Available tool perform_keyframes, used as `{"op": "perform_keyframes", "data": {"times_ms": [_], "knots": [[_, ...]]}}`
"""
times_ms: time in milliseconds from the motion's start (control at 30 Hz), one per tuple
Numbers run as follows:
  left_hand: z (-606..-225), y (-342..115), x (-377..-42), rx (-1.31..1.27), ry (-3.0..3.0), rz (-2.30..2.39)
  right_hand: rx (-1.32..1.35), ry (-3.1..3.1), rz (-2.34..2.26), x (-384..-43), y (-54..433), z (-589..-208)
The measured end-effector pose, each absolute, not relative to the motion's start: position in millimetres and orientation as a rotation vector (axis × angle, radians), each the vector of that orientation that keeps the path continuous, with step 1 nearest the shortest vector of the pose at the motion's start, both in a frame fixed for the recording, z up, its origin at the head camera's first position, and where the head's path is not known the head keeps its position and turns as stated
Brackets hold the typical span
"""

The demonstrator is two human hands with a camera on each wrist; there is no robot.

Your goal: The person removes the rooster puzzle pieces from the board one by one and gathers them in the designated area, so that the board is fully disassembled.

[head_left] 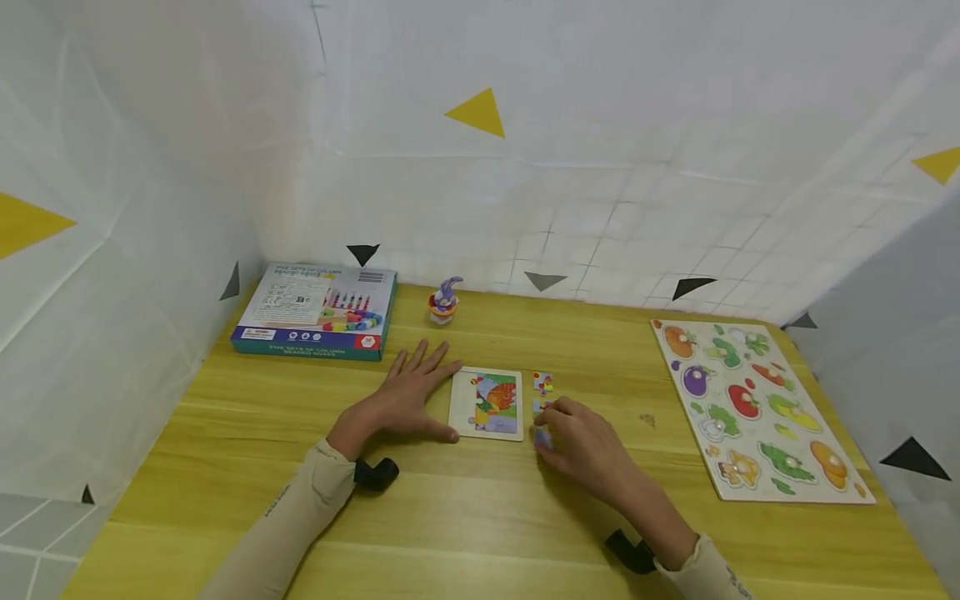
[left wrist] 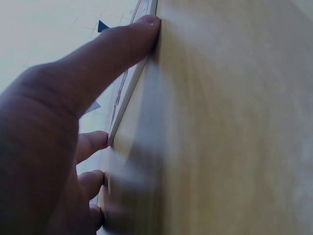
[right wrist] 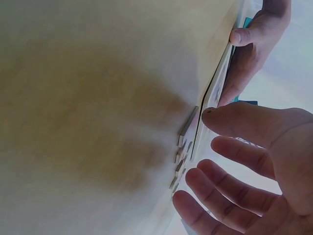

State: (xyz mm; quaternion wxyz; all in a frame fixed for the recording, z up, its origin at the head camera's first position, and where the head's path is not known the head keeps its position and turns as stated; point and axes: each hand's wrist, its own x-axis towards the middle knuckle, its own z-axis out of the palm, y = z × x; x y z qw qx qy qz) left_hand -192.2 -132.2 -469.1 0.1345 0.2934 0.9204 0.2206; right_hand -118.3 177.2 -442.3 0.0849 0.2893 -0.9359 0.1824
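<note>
A small jigsaw puzzle tray lies flat on the wooden table, part of its picture filled with pieces and a bare strip on its left. My left hand rests beside it with spread fingers; the thumb and index finger touch the tray's edge. Just right of the tray is a column of loose puzzle pieces. Over the nearer ones hovers my right hand, its fingers slightly bent and apart. In the right wrist view, the thumb is close to a puzzle piece, and nothing shows in its grasp.
A boxed bead set lies at the back left. Behind the tray stands a small purple rabbit figure. A vegetable knob puzzle board lies on the right. White sheeting encloses the table's back and sides.
</note>
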Motion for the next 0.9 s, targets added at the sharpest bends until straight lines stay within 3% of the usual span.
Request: {"op": "perform_keyframes", "data": {"times_ms": [900], "knots": [[-469, -133, -192, 0.877, 2.681, 0.657, 0.92, -2.764, 0.645, -137, 169, -432]]}}
